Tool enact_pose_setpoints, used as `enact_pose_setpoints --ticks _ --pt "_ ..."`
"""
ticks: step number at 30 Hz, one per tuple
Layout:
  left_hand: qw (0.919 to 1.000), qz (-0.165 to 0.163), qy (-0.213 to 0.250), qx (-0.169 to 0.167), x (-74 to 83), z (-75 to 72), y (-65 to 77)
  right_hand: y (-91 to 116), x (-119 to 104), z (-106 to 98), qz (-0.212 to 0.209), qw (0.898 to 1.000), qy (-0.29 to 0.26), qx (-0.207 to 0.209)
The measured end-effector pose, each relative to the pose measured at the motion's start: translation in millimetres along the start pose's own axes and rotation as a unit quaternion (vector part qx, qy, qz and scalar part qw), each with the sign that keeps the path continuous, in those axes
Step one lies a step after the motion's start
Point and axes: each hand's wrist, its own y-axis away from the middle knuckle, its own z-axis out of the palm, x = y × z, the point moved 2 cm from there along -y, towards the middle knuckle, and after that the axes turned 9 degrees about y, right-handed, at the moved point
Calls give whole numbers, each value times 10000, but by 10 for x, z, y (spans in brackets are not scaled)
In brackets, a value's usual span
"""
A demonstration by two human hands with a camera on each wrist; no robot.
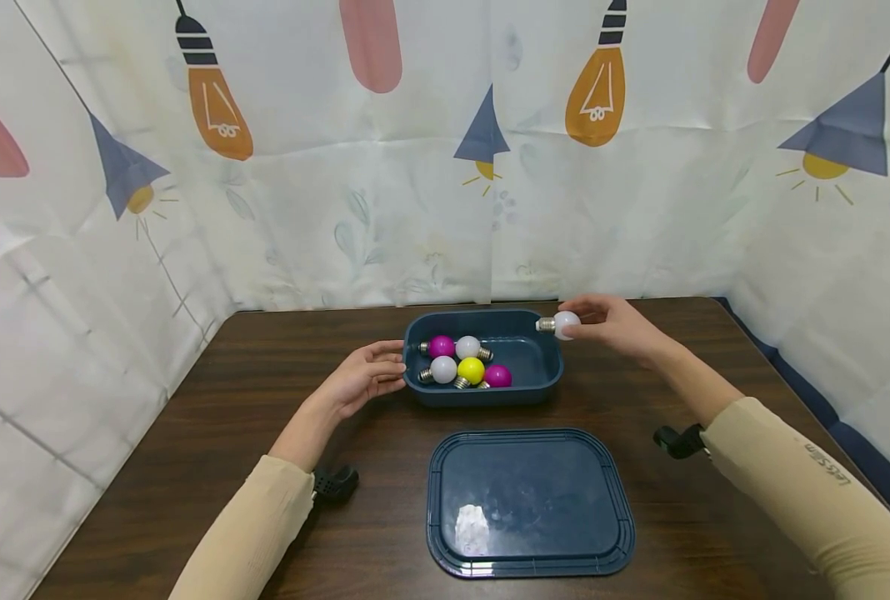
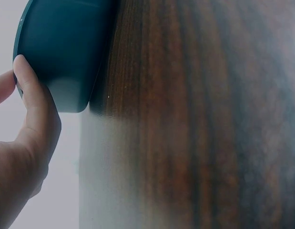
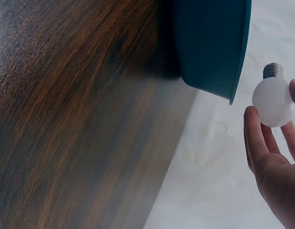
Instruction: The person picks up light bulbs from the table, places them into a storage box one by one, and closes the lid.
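In the head view, my right hand (image 1: 612, 327) pinches a white light bulb (image 1: 567, 324) by its globe, above the right end of a dark blue container (image 1: 526, 398). The bulb's metal screw base points left, over the container. The right wrist view shows that bulb (image 3: 272, 101) between the thumb and fingers. My left hand (image 1: 362, 377) touches the container's left end with fairly straight fingers. Inside, toward the left, lie two magenta bulbs (image 1: 442, 347), two white bulbs (image 1: 443, 369) and a yellow bulb (image 1: 471, 371).
A dark blue lid (image 1: 531, 500) lies flat in front of the container on the brown wooden table (image 1: 325, 517). Behind the table hangs a patterned white cloth (image 1: 415, 217). Each wrist carries a black device (image 1: 679, 442).
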Motion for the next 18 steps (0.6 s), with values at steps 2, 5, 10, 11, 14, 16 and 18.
enact_pose_setpoints --ticks 2,5,10,11,14,16,18 --pt "10000 3 4 -5 -1 0 1 -9 -9 13 -1 10000 9 4" --pt "10000 5 15 -13 -5 -3 0 -26 -14 33 -6 10000 -34 -9" --pt "10000 -13 21 -17 -8 -9 2 -58 -28 70 15 10000 -92 -33" --pt "10000 -13 21 -13 -8 -10 2 -62 -33 73 30 10000 -85 -32" --pt "10000 -6 4 -12 -5 -11 3 -76 -50 85 41 9999 -117 -31" --pt "10000 -3 -10 -10 -3 -10 3 -86 -59 92 32 9999 -145 -44" --pt "10000 1 -28 -10 0 -9 4 -98 -66 99 17 9998 -168 -68"
